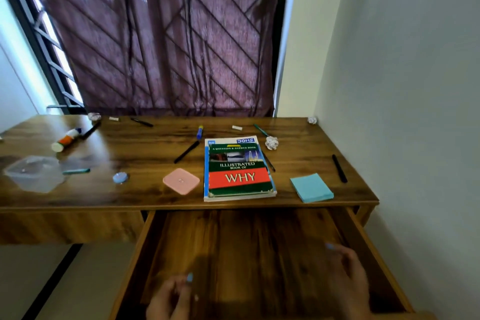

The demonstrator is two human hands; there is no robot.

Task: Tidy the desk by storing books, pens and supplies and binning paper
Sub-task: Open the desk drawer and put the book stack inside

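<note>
Hovering nearest the lens over the pulled-out drawer: left hand and right hand, both blurred, fingers loosely bent, holding nothing. Lying on the desk just beyond the drawer: a stack of books, top cover reading "A QUESTION & ANSWER BOOK", "ILLUSTRATED BOOK OF WHY", with "DOMS" showing behind. Sitting right of the stack, blue sticky notes and a black pen; left of it, a pink square case and another black pen. Resting near the stack's far right corner, a crumpled paper ball. Lying far left, a glue tube and a clear container.
</note>
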